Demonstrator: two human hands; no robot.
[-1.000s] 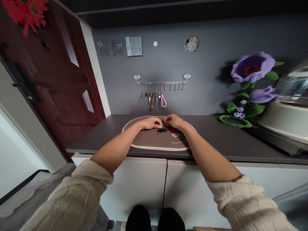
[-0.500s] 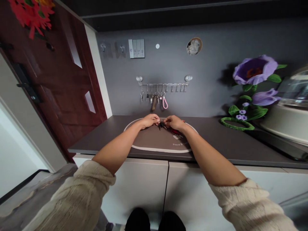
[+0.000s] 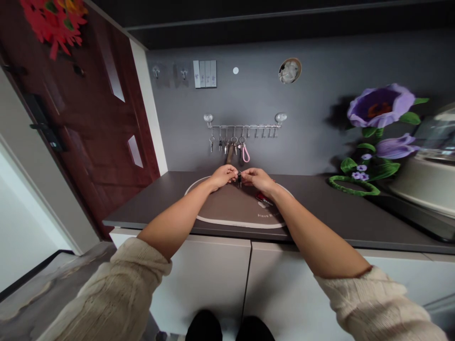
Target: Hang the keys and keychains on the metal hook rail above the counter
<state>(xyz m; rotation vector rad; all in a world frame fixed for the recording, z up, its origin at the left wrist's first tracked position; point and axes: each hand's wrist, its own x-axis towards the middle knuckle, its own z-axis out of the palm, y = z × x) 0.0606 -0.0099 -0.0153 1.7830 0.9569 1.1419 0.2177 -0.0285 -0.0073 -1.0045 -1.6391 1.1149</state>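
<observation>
Between my fingertips, above the brown mat (image 3: 227,208), hangs a small bunch of keys (image 3: 239,180). My left hand (image 3: 224,176) pinches it from the left, and my right hand (image 3: 258,178) pinches it from the right. Both hands are closed, and their fingertips almost meet at the top of the bunch. A red item (image 3: 262,196), partly hidden by my right wrist, lies on the mat. On the wall just behind my hands, a metal hook rail (image 3: 245,126) carries several keys on its left hooks, one set with a pink loop (image 3: 246,153).
The mat lies on a dark countertop (image 3: 313,208) over white cabinets. A purple fabric flower (image 3: 382,106) and a domed white appliance (image 3: 419,182) stand on the right. To the left is a dark red door (image 3: 103,109). A black shelf (image 3: 249,28) runs overhead.
The keys, which lay spread lower near the mat, now hang down between my fingertips. My hands have risen slightly and come closer together. The view has shifted a little.
</observation>
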